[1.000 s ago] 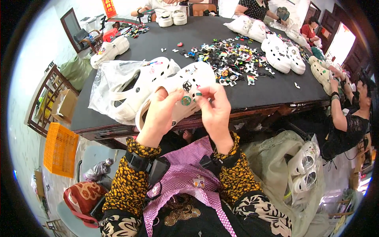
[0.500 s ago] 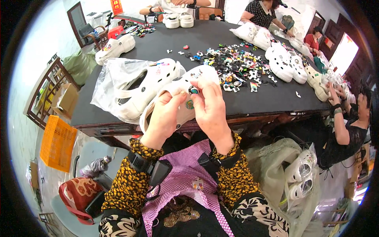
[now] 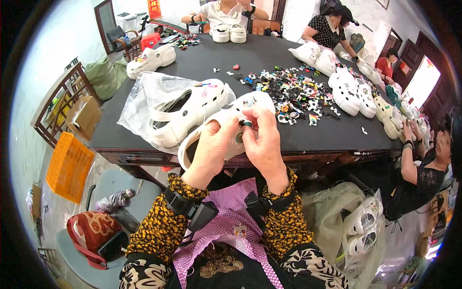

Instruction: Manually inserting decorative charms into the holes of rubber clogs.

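Approx. midway, I'd judge. My white, round-toed foam clog (image 3: pixel 232 109) is held over the near edge of the matte black tabletop (image 3: pixel 327 131), w/ small printed figure charms (image 3: pixel 250 102) on its toe & a round green charm (image 3: pixel 239 137) on the upper, half hidden. R hand (image 3: pixel 264 144): thumb & index pinch a tiny dark-and-teal charm (image 3: pixel 246 123) against the upper; can't tell if it's seated. L hand (image 3: pixel 210 147): thumb pressed on the instep, gripping; other fingers out of sight, so can't tell how they lie. What's left: prob. that charm, poss. more holes, but my hands cover most.

Toe points btwn 1 & 2 o'clock, heel btwn 7 & 8; long axis runs along that slant. At 10 o'clock, just beside, the white foam clog in clear plastic (image 3: pixel 204 102) has charms on & looks done; loose multicoloured charm pile (image 3: pixel 293 96) at 2.
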A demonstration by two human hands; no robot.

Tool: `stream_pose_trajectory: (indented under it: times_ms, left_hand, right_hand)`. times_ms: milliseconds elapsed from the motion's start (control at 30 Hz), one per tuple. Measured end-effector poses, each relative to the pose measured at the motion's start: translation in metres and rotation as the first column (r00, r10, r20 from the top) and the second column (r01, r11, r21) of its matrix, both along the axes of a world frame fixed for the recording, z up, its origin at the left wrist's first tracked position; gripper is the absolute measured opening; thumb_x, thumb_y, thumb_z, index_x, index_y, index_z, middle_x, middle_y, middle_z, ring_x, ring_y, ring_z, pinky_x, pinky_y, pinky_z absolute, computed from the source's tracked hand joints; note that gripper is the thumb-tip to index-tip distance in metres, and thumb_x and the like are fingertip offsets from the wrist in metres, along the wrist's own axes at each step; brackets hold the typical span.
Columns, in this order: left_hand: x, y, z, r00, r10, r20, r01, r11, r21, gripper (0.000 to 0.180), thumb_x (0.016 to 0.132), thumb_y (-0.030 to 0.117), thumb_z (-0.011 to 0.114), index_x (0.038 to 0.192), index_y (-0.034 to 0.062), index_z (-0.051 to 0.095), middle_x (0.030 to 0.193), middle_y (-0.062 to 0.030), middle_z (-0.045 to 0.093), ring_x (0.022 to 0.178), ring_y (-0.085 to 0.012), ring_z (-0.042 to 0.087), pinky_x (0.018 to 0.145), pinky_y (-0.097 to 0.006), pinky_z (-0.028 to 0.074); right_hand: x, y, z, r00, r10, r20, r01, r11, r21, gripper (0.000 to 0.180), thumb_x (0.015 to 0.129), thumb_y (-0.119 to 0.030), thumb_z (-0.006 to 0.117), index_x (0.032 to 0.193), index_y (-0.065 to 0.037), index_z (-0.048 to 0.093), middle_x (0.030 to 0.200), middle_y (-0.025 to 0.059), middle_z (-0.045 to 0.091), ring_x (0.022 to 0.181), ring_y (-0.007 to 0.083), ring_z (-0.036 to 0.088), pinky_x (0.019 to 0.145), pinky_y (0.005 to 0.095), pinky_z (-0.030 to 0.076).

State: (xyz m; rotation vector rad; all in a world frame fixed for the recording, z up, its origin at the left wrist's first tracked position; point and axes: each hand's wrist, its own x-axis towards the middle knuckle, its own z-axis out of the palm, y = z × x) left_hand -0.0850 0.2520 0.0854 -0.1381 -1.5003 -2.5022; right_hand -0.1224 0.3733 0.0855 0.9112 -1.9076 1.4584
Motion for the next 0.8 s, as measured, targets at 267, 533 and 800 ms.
stream_pose_trajectory:
  times_ms: [267, 533, 800]
  left_hand:
    - [-0.002, -0.003, 0.001, 0.999, -0.023, 0.031, 0.025, 0.999, -0.037, 0.029, 0.090, 0.014, 0.056, 0.114, -0.0007, 0.059, 0.107, -0.0043, 0.064, 0.097, -0.0120, 0.058, 0.084, -0.027, 0.045]
    - [-0.004, -0.003, -0.002, 0.997, -0.004, 0.080, 0.013, 0.995, -0.102, 0.024, 0.091, 0.013, 0.055, 0.109, -0.0002, 0.065, 0.104, -0.0043, 0.067, 0.090, -0.0101, 0.059, 0.080, -0.025, 0.046]
    - [-0.006, 0.000, -0.003, 0.993, 0.063, 0.104, -0.054, 0.995, -0.081, 0.021, 0.090, 0.012, 0.056, 0.106, 0.0005, 0.064, 0.099, -0.0057, 0.066, 0.088, -0.0116, 0.060, 0.078, -0.025, 0.047]
  right_hand:
    - [0.004, 0.009, 0.008, 0.997, 0.056, 0.049, -0.059, 0.996, 0.062, 0.032, 0.073, 0.006, 0.053, 0.104, 0.000, 0.054, 0.095, 0.0151, 0.053, 0.089, 0.0303, 0.053, 0.080, 0.0384, 0.044]
    - [0.003, 0.006, 0.001, 0.975, -0.052, -0.214, 0.092, 0.979, 0.180, 0.030, 0.071, 0.005, 0.055, 0.100, -0.002, 0.053, 0.097, 0.0165, 0.053, 0.092, 0.0364, 0.050, 0.083, 0.0439, 0.042]
    - [0.003, 0.000, -0.007, 0.928, -0.096, -0.359, 0.148, 0.982, 0.120, 0.028, 0.072, 0.006, 0.054, 0.099, -0.001, 0.052, 0.095, 0.0155, 0.052, 0.089, 0.0352, 0.050, 0.077, 0.0441, 0.041]
